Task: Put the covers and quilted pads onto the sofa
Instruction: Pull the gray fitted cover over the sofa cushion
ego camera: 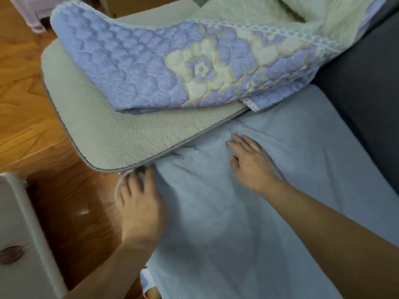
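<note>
Lying flat on the pale blue cover [269,212], the right hand [252,162] is pressing down with straight, spread fingers, holding nothing. The cover is a soft, short-piled fabric, and it is wrinkling into shallow creases just ahead of the fingertips. It is spreading across the seat of the dark grey sofa [367,87], whose smooth upholstery is showing along the right edge.

The left hand [140,203] is resting at the cover's left edge, fingers extended toward the fold beneath the grey pad; motion blur is hiding whether any fingertip is pinching cloth, though the fingers are looking straight rather than curled.

A grey pad [112,134] with a nubbly, fleece-like face and a darker bound rim is lying beyond the hands, one rounded corner overhanging the wooden floor [23,108], its near edge overlapping the blue cover. On top of it a quilted pad [133,67] is sitting folded: lavender-blue, puffed into rounded scallop stitching, with cream flower motifs outlined in tan and a white lace-like trim along the upper edge. Its pale cream underside is showing at top right.

No writing or labels are showing anywhere. A white furniture panel [19,234] with a dark oval knob is standing at lower left.
</note>
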Motion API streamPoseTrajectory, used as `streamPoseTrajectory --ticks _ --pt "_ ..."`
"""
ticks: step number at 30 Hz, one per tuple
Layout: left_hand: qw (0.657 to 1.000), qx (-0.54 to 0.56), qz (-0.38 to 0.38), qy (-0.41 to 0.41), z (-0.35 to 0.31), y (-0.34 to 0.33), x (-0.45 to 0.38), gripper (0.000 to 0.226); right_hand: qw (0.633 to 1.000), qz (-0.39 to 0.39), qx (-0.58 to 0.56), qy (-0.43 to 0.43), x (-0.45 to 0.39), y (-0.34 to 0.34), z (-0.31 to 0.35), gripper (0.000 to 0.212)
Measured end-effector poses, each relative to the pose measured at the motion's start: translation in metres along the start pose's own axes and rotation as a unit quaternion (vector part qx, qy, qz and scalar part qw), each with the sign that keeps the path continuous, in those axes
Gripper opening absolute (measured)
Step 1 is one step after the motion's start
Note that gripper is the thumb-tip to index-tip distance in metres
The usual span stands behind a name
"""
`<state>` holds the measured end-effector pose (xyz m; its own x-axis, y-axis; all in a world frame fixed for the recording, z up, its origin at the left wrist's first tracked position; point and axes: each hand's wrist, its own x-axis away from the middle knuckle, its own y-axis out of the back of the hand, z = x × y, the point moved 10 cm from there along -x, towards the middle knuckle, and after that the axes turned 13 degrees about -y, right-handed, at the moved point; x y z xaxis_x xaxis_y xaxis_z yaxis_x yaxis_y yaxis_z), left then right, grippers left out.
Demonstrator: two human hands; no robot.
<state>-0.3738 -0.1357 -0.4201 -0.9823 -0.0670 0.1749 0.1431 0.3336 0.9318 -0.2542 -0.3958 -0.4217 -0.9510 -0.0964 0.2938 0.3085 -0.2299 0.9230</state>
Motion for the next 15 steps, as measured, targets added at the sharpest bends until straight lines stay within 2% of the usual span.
streamPoseTrajectory --ticks 2,4,7,9,12,15 --pt "0.992 -0.033 0.046 -0.115 -0.039 -0.016 0.003 0.069 0.998 0.020 0.022 0.051 0.013 0.005 0.001 0.052" --pt "0.983 -0.053 0.075 -0.162 -0.062 -0.027 -0.009 0.072 0.998 -0.015 0.008 0.057 0.018 0.023 -0.011 0.046" --pt "0.980 -0.053 0.116 -0.153 -0.078 -0.038 -0.034 0.074 0.992 -0.110 -0.027 -0.047 0.013 0.065 -0.053 0.036" --pt "0.978 -0.064 0.123 -0.154 -0.086 -0.042 -0.039 0.076 0.983 -0.125 -0.038 -0.128 0.003 0.081 -0.087 0.032" --pt "0.977 -0.088 0.105 -0.165 -0.092 -0.045 -0.038 0.077 0.981 -0.048 -0.005 -0.190 -0.023 0.081 -0.117 0.042" --pt "0.976 -0.108 0.088 -0.165 -0.093 -0.048 -0.040 0.079 0.978 0.043 0.045 -0.200 -0.052 0.063 -0.118 0.070"
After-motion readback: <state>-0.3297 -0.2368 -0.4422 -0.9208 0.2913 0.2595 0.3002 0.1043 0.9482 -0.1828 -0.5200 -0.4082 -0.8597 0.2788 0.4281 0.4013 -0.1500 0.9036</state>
